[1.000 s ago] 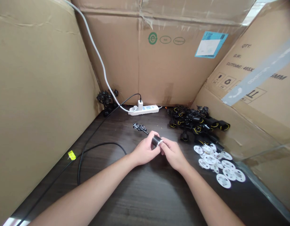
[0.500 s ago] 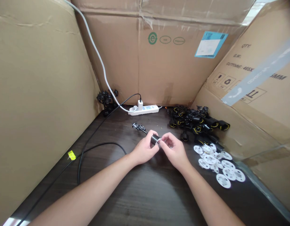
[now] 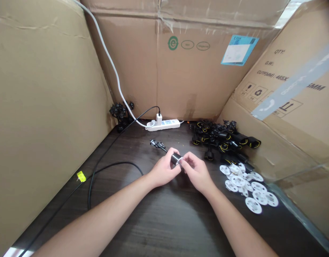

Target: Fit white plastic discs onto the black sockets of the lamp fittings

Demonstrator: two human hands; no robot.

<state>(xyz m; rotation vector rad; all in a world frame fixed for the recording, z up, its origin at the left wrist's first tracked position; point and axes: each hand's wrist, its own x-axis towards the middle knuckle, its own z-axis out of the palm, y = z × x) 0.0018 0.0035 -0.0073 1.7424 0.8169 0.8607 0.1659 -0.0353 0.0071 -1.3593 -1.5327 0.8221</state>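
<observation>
My left hand (image 3: 166,170) is closed around the black cylindrical base of a miniature street lamp (image 3: 176,158). The lamp lies tilted, its thin post and lantern heads (image 3: 157,144) pointing up and left, away from me. A white round piece (image 3: 180,160) shows at the near end of the base. My right hand (image 3: 196,171) pinches at this white piece with thumb and forefinger; its edge is partly hidden by the fingertips. I cannot tell whether the white piece is seated or just held against the base.
White discs (image 3: 253,205) lie scattered to the right, below a heap of black lamps (image 3: 223,136) with yellow wires. More lamps (image 3: 118,113) stand at the back left. A white power strip (image 3: 169,125) sits behind; a black cable (image 3: 111,145) runs along the left. Cardboard walls (image 3: 191,82) enclose the table.
The right hand's fingers have drawn in slightly toward the white piece at the end of the base. The left hand and the lamp have hardly moved.
</observation>
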